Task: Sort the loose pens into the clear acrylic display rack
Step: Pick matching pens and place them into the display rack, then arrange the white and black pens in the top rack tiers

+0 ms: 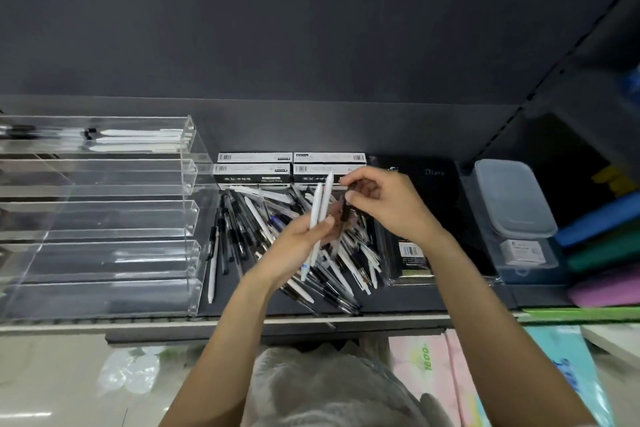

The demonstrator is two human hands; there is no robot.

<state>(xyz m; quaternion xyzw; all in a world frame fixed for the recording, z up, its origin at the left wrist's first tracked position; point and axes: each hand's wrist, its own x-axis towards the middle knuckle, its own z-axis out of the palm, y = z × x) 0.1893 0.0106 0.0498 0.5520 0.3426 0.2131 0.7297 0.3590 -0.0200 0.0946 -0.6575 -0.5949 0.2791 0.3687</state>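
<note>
Shelf-top pile (287,243); raised hands (346,215) gripping pens (320,210)

Left hand (300,242) grips two slim white pens (320,215) upright over loose pile of black and white pens (249,229). Right hand (388,208) pinches dark pen (345,210). Clear acrylic tiered rack (104,215) left, top tier holding white pens.

A stationery shop display shelf, seen from above.

A dark retail shelf (398,302) with a slotted upright is backed by a dark panel. On it are seen a tiered clear acrylic display rack (104,218), a heap of loose pens (249,229), barcoded boxes of pens (254,168), a black notebook marked "Diary" (433,184) in wrapping with a barcode label, and stacked coloured folders (602,253). More packaged paper goods (426,367) are stocked below.
</note>
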